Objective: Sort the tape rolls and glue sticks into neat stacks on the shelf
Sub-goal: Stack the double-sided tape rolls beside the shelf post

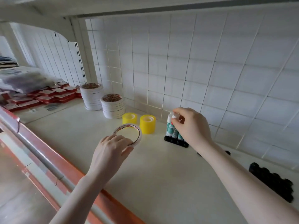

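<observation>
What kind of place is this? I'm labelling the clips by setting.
Probably a stationery shop or stockroom shelf. White tape rolls stand in stacks, glue sticks stand in a row, and many identical red boxes lie in piles on a white shelf with slotted uprights.

White shelf (145, 175); tape stacks (113, 107), yellow rolls (147, 124), glue sticks (173, 133).

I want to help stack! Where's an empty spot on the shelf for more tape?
Bare shelf lies in front, between the two arms. It is crowded along the back wall: white tape stacks, yellow rolls and glue sticks under the right hand.
</observation>
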